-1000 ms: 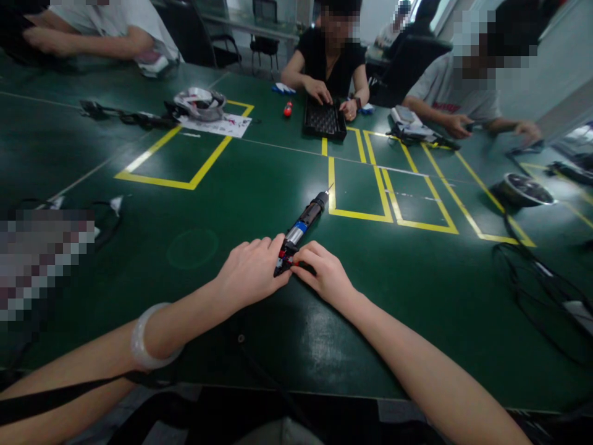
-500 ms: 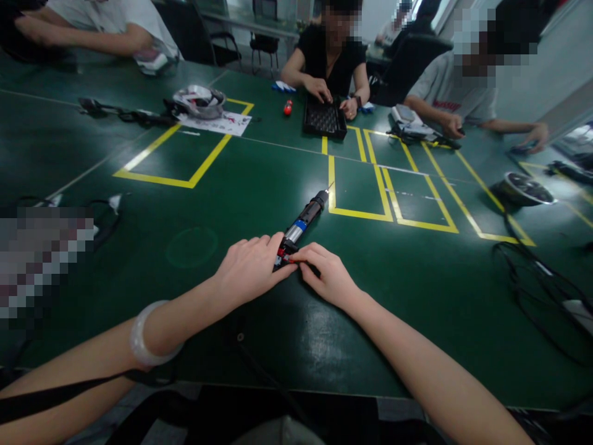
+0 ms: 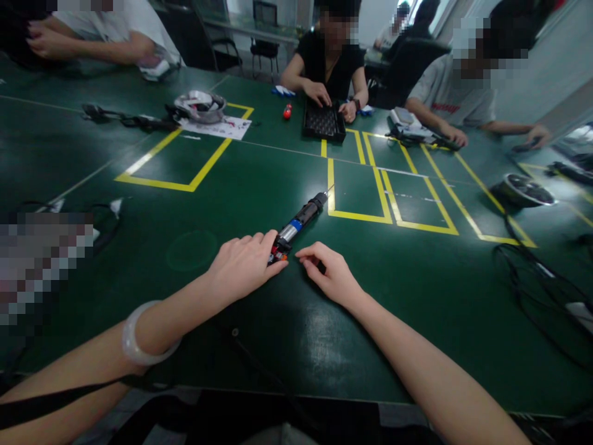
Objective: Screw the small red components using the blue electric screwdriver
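An electric screwdriver (image 3: 299,224) lies slantwise on the green table, its thin bit pointing away to the right. The front is black, the middle is silver with a blue band, and red and orange inner parts show at the near end. My left hand (image 3: 243,262) is closed around that near end, covering part of it, with the thumb along the side facing me. Just right of the exposed parts, my right hand (image 3: 328,272) rests off the screwdriver. Its fingers are loosely bent, index and thumb tips slightly apart, with nothing visible between them.
Yellow tape frames (image 3: 361,216) mark the green table (image 3: 222,210). Across it, a person handles a black tray (image 3: 324,120) near a red object (image 3: 288,111). A clear bag (image 3: 200,106) sits on paper at left. Black cables (image 3: 532,278) and a round metal part (image 3: 525,188) lie right.
My right hand has let go of the red-orange parts at the screwdriver's near end and drawn slightly right. My left hand and the screwdriver's near end have shifted a little left.
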`<action>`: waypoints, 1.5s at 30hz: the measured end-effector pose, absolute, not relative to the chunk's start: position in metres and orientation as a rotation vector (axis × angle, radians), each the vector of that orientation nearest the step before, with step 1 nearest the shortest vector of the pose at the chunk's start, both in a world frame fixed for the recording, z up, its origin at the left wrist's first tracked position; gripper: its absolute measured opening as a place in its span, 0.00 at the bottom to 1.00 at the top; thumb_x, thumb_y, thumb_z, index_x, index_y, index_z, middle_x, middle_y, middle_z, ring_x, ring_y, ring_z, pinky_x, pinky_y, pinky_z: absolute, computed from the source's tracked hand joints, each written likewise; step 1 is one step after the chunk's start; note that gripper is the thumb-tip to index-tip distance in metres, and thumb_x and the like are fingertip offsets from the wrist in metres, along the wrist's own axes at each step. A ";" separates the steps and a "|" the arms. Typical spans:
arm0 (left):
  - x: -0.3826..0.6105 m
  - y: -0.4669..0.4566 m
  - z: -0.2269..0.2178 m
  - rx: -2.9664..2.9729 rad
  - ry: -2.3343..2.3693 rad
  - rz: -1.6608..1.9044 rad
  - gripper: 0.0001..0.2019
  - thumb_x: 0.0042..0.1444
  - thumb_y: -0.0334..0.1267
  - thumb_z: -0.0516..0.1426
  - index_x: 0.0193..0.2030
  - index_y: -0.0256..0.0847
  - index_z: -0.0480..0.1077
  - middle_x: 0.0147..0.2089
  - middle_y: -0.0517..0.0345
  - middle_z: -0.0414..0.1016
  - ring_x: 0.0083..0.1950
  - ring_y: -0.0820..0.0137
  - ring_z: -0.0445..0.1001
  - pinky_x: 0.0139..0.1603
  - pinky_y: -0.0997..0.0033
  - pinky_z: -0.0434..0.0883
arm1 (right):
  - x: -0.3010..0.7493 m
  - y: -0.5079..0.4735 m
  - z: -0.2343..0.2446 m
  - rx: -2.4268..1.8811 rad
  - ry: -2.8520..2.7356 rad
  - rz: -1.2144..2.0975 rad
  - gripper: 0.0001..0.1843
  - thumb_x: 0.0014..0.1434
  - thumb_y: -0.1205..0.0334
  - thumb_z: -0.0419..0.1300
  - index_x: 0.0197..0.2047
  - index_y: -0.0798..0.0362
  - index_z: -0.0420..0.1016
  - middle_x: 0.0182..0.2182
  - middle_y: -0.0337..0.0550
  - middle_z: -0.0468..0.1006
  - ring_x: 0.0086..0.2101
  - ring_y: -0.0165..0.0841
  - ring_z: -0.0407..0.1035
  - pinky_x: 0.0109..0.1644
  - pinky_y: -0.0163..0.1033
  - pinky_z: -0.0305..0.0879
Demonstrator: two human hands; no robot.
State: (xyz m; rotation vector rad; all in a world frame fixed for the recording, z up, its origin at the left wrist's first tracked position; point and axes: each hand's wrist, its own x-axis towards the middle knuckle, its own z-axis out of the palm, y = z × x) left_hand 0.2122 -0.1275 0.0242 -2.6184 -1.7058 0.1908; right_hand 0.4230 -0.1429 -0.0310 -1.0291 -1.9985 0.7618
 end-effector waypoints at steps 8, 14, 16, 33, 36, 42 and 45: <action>0.178 -0.092 0.025 -2.494 -1.899 0.247 0.30 0.67 0.59 0.45 0.61 0.36 0.63 0.51 0.38 0.76 0.48 0.45 0.78 0.44 0.52 0.72 | 0.424 -0.143 -0.030 -1.042 -2.019 0.775 0.10 0.65 0.71 0.54 0.43 0.51 0.75 0.39 0.43 0.77 0.37 0.31 0.72 0.41 0.37 0.68; 0.134 -0.057 0.025 -2.354 -2.175 0.241 0.35 0.64 0.65 0.41 0.62 0.39 0.64 0.54 0.34 0.75 0.50 0.44 0.76 0.44 0.50 0.72 | 0.426 -0.143 -0.027 -1.046 -2.025 0.783 0.09 0.65 0.71 0.54 0.43 0.51 0.75 0.39 0.44 0.77 0.38 0.32 0.72 0.40 0.37 0.68; 0.119 -0.049 0.027 -2.296 -2.239 0.273 0.37 0.64 0.66 0.40 0.64 0.38 0.62 0.56 0.33 0.73 0.50 0.45 0.75 0.45 0.48 0.72 | 0.426 -0.143 -0.026 -1.051 -2.024 0.785 0.09 0.65 0.71 0.54 0.42 0.51 0.75 0.39 0.44 0.77 0.38 0.32 0.72 0.40 0.37 0.68; 0.035 -0.024 0.019 -1.871 -2.401 0.089 0.43 0.64 0.67 0.36 0.69 0.31 0.58 0.67 0.32 0.57 0.61 0.39 0.62 0.55 0.40 0.63 | 0.428 -0.142 -0.027 -1.031 -2.046 0.799 0.09 0.65 0.70 0.54 0.41 0.52 0.75 0.38 0.43 0.77 0.38 0.32 0.72 0.42 0.37 0.68; 0.039 -0.031 0.018 -1.850 -2.261 -0.035 0.37 0.67 0.62 0.38 0.69 0.35 0.58 0.69 0.38 0.54 0.64 0.43 0.58 0.59 0.45 0.61 | 0.428 -0.142 -0.027 -1.029 -2.055 0.806 0.09 0.65 0.70 0.54 0.42 0.52 0.75 0.38 0.44 0.77 0.38 0.32 0.72 0.42 0.37 0.68; 0.052 -0.035 0.022 -1.844 -2.169 0.069 0.33 0.69 0.58 0.38 0.61 0.31 0.63 0.64 0.40 0.60 0.63 0.50 0.59 0.61 0.54 0.62 | 0.428 -0.143 -0.024 -1.016 -2.057 0.812 0.09 0.65 0.71 0.54 0.41 0.52 0.75 0.38 0.44 0.77 0.39 0.33 0.73 0.42 0.38 0.68; 0.052 -0.034 0.024 -1.859 -2.147 0.066 0.33 0.69 0.58 0.38 0.58 0.32 0.68 0.61 0.40 0.62 0.59 0.51 0.64 0.56 0.55 0.65 | 0.428 -0.142 -0.024 -1.019 -2.058 0.827 0.09 0.64 0.71 0.54 0.41 0.52 0.75 0.39 0.44 0.77 0.39 0.33 0.72 0.42 0.38 0.68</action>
